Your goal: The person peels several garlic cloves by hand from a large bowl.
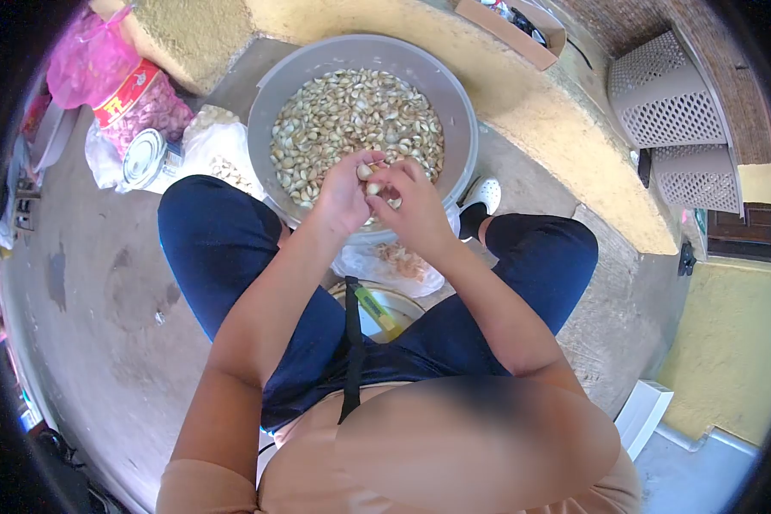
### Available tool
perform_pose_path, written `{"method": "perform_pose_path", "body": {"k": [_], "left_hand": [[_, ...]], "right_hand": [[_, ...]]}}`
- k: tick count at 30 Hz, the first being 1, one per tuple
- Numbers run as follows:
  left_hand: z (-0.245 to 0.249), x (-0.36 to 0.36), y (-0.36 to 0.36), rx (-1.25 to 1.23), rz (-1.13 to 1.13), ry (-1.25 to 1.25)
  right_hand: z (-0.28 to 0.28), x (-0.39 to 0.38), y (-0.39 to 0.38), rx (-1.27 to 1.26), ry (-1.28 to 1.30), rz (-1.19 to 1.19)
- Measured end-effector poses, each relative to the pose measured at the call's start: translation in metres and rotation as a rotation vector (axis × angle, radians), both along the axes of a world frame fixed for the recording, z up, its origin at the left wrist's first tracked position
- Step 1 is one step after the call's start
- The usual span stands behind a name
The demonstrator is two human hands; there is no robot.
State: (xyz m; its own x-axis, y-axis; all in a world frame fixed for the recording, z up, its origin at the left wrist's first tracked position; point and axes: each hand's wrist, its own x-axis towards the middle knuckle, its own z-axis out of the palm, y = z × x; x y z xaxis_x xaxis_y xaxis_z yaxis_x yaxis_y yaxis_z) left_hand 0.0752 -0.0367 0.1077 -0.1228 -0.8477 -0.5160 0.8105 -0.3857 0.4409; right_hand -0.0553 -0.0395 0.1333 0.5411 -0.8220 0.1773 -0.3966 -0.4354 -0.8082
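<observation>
Far to the left of the round grey plastic basin [317, 56], we note a pink plastic bag [86, 60] and a red mesh sack [146, 107] of bulbs on the concrete floor [103, 283]. Just left of the basin lie a silver tin can [144, 158] on its side and a white plastic bag [218, 141]. We judge that these are kept there to be within the seated person's reach.

The basin stands between the knees and is filled with a heap of loose pale cloves [351, 111].

Over the basin's near rim, the left hand [341, 195] has its fingers closed around one small pale clove [368, 174]. The right hand [420, 210] meets it from the basin's right, and its fingers are pinched onto the same clove. We judge that the clove is held above the basin so that anything dropped lands inside it.

Just beneath the basin's near edge lies a crumpled white bag of brownish skins [398, 265]. Nearer the body is a round metal bowl [403, 295], whose contents we cannot make out.

Right of the basin we record a white shoe [486, 193]. Well apart from it stand white lattice plastic crates [668, 103].
</observation>
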Motion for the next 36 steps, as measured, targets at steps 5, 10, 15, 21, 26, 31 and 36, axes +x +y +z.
{"method": "perform_pose_path", "body": {"k": [5,10,15,21,26,31,36], "left_hand": [[-0.006,0.008,-0.002,-0.01,0.067,0.089],[-0.001,0.017,0.0,-0.013,0.172,0.211],[0.007,0.021,0.003,-0.082,0.173,0.229],[0.028,0.018,0.007,-0.234,0.119,0.041],[0.032,0.027,0.008,-0.361,0.121,0.028],[0.027,0.044,0.001,-0.401,0.18,0.09],[0.025,0.039,0.002,-0.319,0.24,0.124]], "right_hand": [[-0.031,-0.009,-0.016,0.867,-0.53,-0.202],[-0.066,-0.029,-0.024,1.229,-0.517,-0.264],[-0.134,-0.034,-0.016,1.29,0.056,-0.292],[-0.106,0.054,-0.01,1.238,-0.06,-0.174],[-0.002,0.128,-0.011,1.446,-0.456,0.048],[-0.071,0.121,-0.014,1.055,-0.307,0.074],[-0.098,0.072,-0.018,0.991,-0.176,-0.116]]}}
